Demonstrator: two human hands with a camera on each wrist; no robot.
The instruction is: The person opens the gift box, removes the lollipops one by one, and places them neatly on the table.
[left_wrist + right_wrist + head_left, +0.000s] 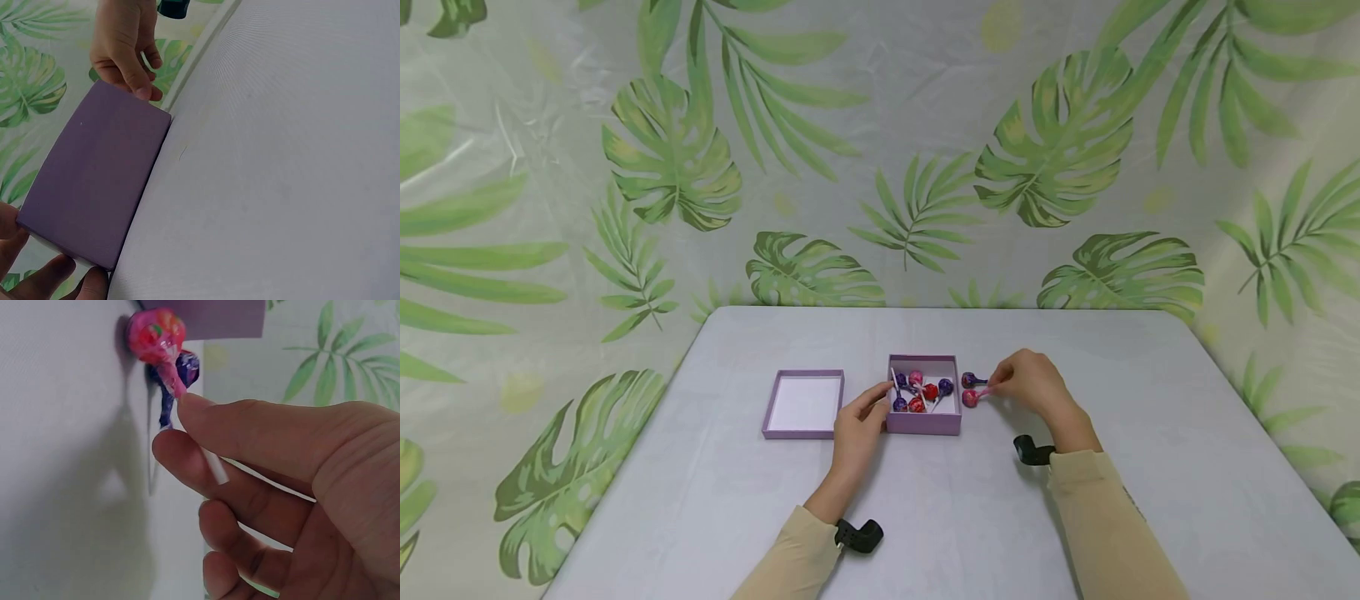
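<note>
An open purple box (923, 425) stands on the table with several wrapped lollipops in it, purple, red and pink. My left hand (859, 429) rests at its left wall, and in the left wrist view the fingers (47, 278) touch that side. Just right of the box, my right hand (1033, 385) pinches a pink lollipop (155, 336) by its white stick between thumb and forefinger, the candy end toward the box. Behind it lies a purple lollipop (972, 380), partly covered by the pink one in the right wrist view.
A shallow purple lid (801, 434) with a white inside lies left of the box. The white table (700, 517) meets a leaf-patterned curtain (917, 125) at its far edge. Each wrist wears a black camera mount (1033, 452).
</note>
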